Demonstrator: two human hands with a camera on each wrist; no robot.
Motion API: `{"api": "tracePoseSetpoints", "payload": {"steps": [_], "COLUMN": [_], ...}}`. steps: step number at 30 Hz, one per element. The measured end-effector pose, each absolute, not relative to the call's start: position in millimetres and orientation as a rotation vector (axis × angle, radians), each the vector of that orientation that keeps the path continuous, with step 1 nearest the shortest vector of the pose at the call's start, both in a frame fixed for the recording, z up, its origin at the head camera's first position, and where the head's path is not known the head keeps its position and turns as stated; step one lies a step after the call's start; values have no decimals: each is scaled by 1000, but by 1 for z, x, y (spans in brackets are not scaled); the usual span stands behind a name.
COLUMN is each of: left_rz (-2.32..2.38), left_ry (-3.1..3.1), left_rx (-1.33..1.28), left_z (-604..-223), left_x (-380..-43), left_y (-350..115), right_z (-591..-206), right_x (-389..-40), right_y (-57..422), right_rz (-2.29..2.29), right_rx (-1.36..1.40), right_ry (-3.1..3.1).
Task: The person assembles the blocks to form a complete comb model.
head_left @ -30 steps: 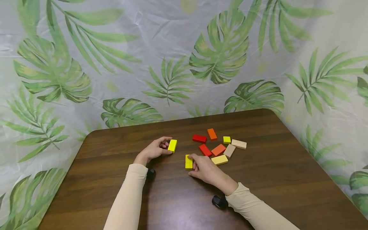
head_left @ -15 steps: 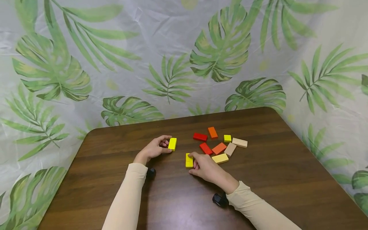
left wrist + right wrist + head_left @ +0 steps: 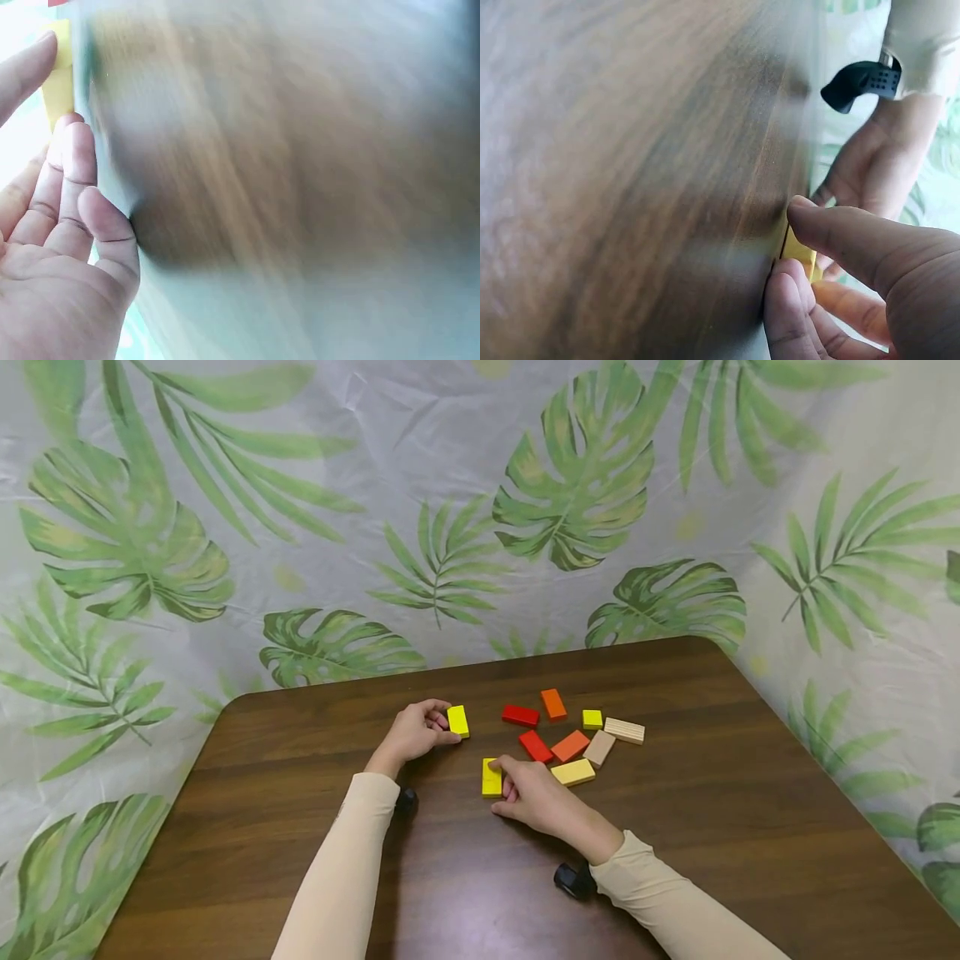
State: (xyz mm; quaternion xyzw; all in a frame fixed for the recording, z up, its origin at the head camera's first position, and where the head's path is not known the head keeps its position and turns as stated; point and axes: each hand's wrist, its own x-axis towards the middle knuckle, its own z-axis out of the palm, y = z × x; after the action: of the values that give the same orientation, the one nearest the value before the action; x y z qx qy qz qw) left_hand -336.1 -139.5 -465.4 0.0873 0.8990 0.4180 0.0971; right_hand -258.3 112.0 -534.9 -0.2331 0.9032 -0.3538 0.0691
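In the head view my left hand [image 3: 414, 732] pinches a bright yellow block [image 3: 458, 722] over the table's back half. The left wrist view has that yellow block [image 3: 60, 82] between thumb and fingertips. Nearer to me, my right hand [image 3: 536, 797] grips yellow block work [image 3: 491, 783] with a faint line across its top; whether it is one piece or two I cannot tell. Thumb and fingers hold its ends, and the right wrist view shows only a sliver of the yellow side [image 3: 801, 256]. The two yellow pieces are apart.
Right of the hands lie red blocks [image 3: 521, 716], orange blocks [image 3: 570, 746], a small yellow block [image 3: 592, 720], a pale yellow block [image 3: 573, 772], a tan block [image 3: 600, 748] and a ridged wooden block [image 3: 625, 731]. A leaf-patterned sheet [image 3: 442, 460] hangs behind the brown table [image 3: 675, 827].
My left hand has moved slightly right and away from me with its yellow block, which has turned a little. The right hand and its yellow piece have stayed in place.
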Motion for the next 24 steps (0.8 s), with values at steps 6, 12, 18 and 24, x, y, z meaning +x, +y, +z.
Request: {"api": "tracePoseSetpoints", "payload": {"steps": [6,12,18,24], "left_rz": [1268,1345,1434,1432], "left_ry": [2652,2564,2419,2359], "left_rx": [251,212,189,212], "left_z": [-467,-469,-467,-465], "left_x": [-342,-346,-348,-350], "left_y": [-133,-133,-139,-145], "right_z": [-535,-527,-527,-530], "right_x": [-257,-255,-260,-265], "right_y": [113,112,113,112], "right_rz": [-1060,-1078,-1034,-1045], "right_rx": [-709,-728,-655,-604], "right_ry": [2727,2718,2726,2711]}}
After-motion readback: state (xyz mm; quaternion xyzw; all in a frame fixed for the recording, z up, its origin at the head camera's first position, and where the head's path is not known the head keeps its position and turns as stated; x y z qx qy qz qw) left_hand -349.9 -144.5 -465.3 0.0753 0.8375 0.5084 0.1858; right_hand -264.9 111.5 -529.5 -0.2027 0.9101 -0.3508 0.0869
